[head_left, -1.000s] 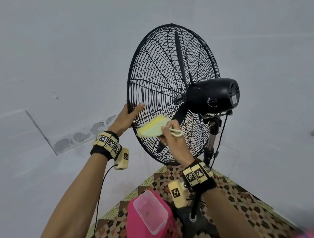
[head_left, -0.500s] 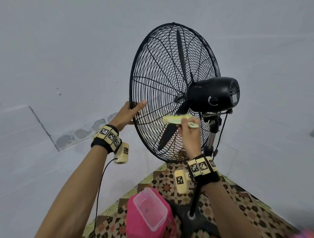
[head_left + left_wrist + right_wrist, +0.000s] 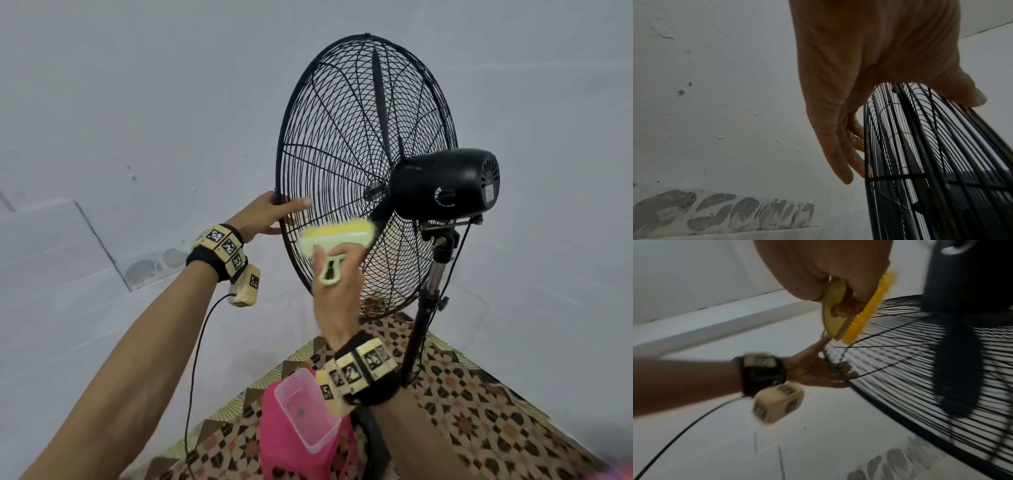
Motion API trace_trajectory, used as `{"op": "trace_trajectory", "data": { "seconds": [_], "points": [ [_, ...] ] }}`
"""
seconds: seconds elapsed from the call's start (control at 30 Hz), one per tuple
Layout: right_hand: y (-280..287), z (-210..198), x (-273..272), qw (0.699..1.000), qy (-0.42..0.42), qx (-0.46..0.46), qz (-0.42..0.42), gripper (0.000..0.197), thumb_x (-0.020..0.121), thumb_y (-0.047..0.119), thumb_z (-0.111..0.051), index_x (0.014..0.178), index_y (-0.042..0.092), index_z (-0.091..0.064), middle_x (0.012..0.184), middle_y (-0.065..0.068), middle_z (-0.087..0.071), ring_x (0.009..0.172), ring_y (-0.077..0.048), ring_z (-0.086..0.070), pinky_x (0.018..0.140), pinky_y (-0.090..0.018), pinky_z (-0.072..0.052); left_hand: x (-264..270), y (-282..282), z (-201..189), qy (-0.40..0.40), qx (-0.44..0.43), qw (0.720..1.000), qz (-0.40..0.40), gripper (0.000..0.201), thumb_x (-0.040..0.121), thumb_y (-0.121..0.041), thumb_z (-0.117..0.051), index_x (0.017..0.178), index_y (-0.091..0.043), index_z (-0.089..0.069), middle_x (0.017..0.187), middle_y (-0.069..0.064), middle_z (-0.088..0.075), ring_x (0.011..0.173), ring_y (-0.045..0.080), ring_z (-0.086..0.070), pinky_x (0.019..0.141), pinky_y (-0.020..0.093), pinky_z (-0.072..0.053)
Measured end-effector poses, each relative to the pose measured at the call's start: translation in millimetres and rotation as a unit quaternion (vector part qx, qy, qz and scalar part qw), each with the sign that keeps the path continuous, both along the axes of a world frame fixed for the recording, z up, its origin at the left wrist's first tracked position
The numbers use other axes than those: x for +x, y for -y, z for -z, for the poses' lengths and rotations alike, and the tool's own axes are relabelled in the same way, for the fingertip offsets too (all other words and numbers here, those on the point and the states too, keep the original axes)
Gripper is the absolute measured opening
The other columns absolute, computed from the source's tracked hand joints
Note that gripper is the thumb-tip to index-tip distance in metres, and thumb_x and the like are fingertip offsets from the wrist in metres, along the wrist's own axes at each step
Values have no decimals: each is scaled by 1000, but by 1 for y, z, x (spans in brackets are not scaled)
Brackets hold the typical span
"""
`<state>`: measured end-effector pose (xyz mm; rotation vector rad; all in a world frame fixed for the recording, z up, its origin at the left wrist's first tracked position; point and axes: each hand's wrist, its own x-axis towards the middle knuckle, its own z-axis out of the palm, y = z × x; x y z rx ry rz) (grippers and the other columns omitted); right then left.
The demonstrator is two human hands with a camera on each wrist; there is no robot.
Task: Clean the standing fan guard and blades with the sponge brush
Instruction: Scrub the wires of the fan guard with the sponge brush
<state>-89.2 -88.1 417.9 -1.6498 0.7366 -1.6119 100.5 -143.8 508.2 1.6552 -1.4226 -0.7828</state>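
Observation:
The black standing fan has its round wire guard (image 3: 329, 164) facing left, with a blade (image 3: 380, 99) upright inside and the motor housing (image 3: 445, 185) behind. My left hand (image 3: 270, 214) grips the guard's left rim, thumb on the near side and fingers on the far side (image 3: 838, 154). My right hand (image 3: 337, 284) holds the sponge brush (image 3: 337, 236) by its pale green loop handle. Its yellow sponge lies against the guard wires (image 3: 900, 369) just left of the hub. In the right wrist view the sponge brush (image 3: 865, 311) is blurred and its edge meets the wires.
The fan pole (image 3: 424, 308) stands on a patterned mat (image 3: 479, 421). A clear plastic container (image 3: 305, 411) sits on a pink stool (image 3: 284, 452) below my right wrist. A white wall (image 3: 137, 102) with grey patches is close behind the fan. A black cable hangs from my left wrist.
The brush swept right across the lower guard toward the hub, then came back slightly left with the sponge turned onto the wires. My left hand stayed on the rim.

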Motion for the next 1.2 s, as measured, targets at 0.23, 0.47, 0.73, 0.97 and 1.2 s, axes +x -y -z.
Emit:
{"op": "trace_trajectory", "data": {
  "seconds": [0.23, 0.47, 0.73, 0.97, 1.2],
  "points": [
    [-13, 8, 14, 998, 1, -19, 52, 23, 100, 43, -54, 102, 32, -34, 92, -11, -58, 72, -25, -59, 52, -19, -43, 6, 2, -3, 19, 25, 999, 12, 101, 56, -85, -76, 128, -14, -65, 127, 7, -71, 116, 19, -68, 91, 29, -53],
    [-32, 16, 28, 997, -68, -42, 6, 22, 104, 37, -55, 105, 27, -35, 95, -7, -54, 71, -17, -56, 51, -17, -43, 10, 8, 6, 26, 29, 999, 14, 122, 53, -87, -82, 132, 3, -57, 107, 5, -59, 99, 19, -58, 109, 46, -50],
    [-35, 13, 13, 997, -63, -19, -38, 21, 102, 47, -52, 103, 33, -35, 89, -8, -60, 67, -22, -63, 45, -25, -46, 5, 0, 6, 22, 18, 1000, 14, 85, 57, -87, -80, 103, -21, -54, 95, 4, -53, 88, 18, -52, 85, 31, -49],
    [-20, 21, -10, 995, -4, 25, 94, 22, 103, 34, -56, 104, 21, -38, 90, -12, -60, 71, -30, -63, 51, -45, -52, 3, -2, 9, 22, 2, 1000, 7, 87, 65, -80, -77, 115, -10, -64, 97, 1, -64, 91, 14, -63, 89, 32, -53],
    [-19, 22, 7, 984, -145, -92, -40, 29, 103, 46, -49, 104, 20, -37, 92, -5, -51, 69, -19, -53, 53, -15, -37, -4, -7, 8, 19, 3, 1000, 7, 80, 63, -83, -76, 105, -17, -59, 95, 8, -58, 88, 19, -57, 80, 30, -52]
  ]
}}
